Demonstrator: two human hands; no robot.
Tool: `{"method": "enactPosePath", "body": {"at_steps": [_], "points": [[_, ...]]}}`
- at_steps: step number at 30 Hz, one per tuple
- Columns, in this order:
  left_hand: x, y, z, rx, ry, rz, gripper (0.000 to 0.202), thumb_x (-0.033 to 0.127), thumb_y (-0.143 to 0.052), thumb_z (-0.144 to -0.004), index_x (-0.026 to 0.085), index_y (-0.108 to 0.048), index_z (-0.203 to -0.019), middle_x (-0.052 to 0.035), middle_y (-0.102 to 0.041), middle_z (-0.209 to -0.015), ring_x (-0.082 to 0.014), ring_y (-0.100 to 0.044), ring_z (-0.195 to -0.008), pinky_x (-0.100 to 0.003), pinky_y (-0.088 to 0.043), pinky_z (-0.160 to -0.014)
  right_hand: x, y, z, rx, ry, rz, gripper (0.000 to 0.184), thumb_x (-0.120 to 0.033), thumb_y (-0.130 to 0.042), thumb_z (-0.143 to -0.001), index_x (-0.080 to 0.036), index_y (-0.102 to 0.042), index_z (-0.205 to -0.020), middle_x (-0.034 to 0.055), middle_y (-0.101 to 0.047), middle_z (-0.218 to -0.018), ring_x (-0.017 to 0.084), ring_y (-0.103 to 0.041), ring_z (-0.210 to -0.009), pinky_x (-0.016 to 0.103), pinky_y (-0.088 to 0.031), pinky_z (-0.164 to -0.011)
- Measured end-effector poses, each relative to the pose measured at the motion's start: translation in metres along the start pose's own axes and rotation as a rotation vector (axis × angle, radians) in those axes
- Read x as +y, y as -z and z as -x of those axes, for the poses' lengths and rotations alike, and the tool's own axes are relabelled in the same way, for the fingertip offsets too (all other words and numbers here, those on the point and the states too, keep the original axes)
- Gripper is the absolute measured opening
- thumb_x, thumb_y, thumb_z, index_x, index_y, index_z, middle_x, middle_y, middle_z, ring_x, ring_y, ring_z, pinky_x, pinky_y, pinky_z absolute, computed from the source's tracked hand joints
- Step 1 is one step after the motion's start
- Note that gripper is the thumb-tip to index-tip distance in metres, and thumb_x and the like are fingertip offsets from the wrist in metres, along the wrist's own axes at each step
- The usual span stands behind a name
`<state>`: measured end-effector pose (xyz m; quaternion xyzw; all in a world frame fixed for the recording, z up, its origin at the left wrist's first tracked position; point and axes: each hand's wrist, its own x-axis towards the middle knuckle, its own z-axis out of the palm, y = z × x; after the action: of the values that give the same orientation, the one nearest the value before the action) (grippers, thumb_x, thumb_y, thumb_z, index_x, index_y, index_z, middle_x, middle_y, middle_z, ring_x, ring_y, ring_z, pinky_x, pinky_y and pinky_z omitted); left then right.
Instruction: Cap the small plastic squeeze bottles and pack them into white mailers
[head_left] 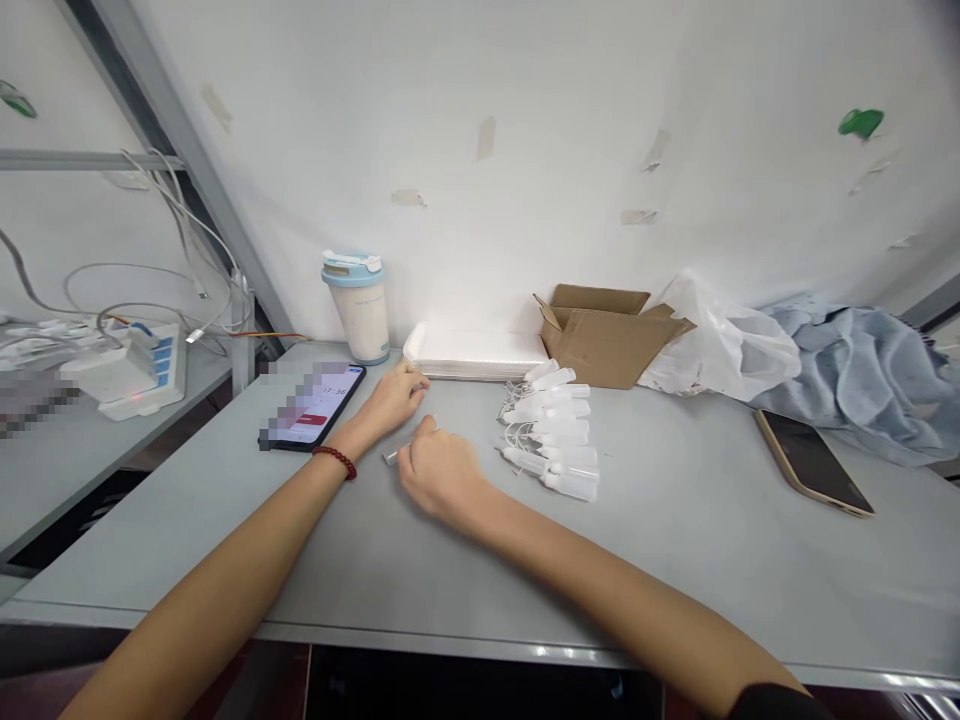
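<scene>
The right hand [442, 475] is bent into a loose fist low over the gray table [675, 560], and it seems to pinch a small clear piece [390, 457] that pokes out on its left side. The left hand [391, 400] is a bit farther away, with its fingers curled, close to the left end of a flat white stack [480, 355]. Whether it has hold of anything, one cannot tell. A bunch of little bottles [566, 432] with white strings lies to the right of the right hand. A lit phone [311, 410] lies left of the left hand. To hold the clear piece well, a soft, steady pinch seems best, as it looks smooth and may slip. The right arm should stay off the strings, which could tangle.
</scene>
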<state>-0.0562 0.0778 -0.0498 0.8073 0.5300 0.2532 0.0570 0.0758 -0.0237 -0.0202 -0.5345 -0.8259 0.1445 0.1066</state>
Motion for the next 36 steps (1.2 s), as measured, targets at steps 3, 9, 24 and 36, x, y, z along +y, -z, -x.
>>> {"method": "enactPosePath", "body": {"at_steps": [3, 9, 24, 36], "points": [[0.003, 0.003, 0.0, -0.003, 0.041, 0.043, 0.024, 0.019, -0.046, -0.074, 0.014, -0.068, -0.08, -0.0097, -0.064, -0.088, -0.0232, -0.059, -0.084, -0.035, -0.045, -0.082, -0.01, -0.002, -0.003, 0.014, -0.016, 0.009, 0.053, -0.043, -0.029, -0.091, 0.0, -0.056, -0.105, 0.022, -0.065, -0.089, 0.03, -0.065, -0.083, 0.039, -0.049, -0.067], [0.009, 0.011, 0.0, 0.033, 0.192, 0.201, 0.011, 0.017, -0.055, -0.063, 0.014, -0.064, -0.069, -0.0061, -0.065, -0.07, -0.0228, -0.06, -0.071, -0.036, -0.047, -0.073, -0.021, -0.011, -0.01, 0.074, 0.02, 0.113, 0.063, -0.054, -0.036, -0.088, 0.002, -0.062, -0.1, 0.0239, -0.062, -0.092, 0.028, -0.062, -0.082, 0.035, -0.05, -0.063], [0.065, 0.038, 0.016, -0.06, 0.34, 1.383, 0.015, 0.018, -0.075, -0.066, 0.013, -0.067, -0.078, -0.0021, -0.063, -0.079, -0.0142, -0.06, -0.081, -0.029, -0.045, -0.083, 0.047, 0.009, 0.022, 0.063, 0.142, -0.12, 0.054, -0.022, -0.054, -0.079, -0.012, -0.037, -0.129, 0.0129, -0.056, -0.105, 0.02, -0.057, -0.081, 0.031, -0.046, -0.069], [0.09, 0.044, 0.024, -0.015, 0.21, 1.427, 0.01, 0.015, -0.074, -0.065, 0.014, -0.069, -0.073, -0.0013, -0.062, -0.078, -0.0082, -0.051, -0.066, -0.022, -0.042, -0.067, 0.077, 0.017, 0.041, 0.413, 0.177, -0.657, 0.032, -0.019, -0.043, -0.087, -0.022, -0.047, -0.119, 0.0036, -0.063, -0.088, 0.014, -0.06, -0.073, 0.028, -0.049, -0.063]]}}
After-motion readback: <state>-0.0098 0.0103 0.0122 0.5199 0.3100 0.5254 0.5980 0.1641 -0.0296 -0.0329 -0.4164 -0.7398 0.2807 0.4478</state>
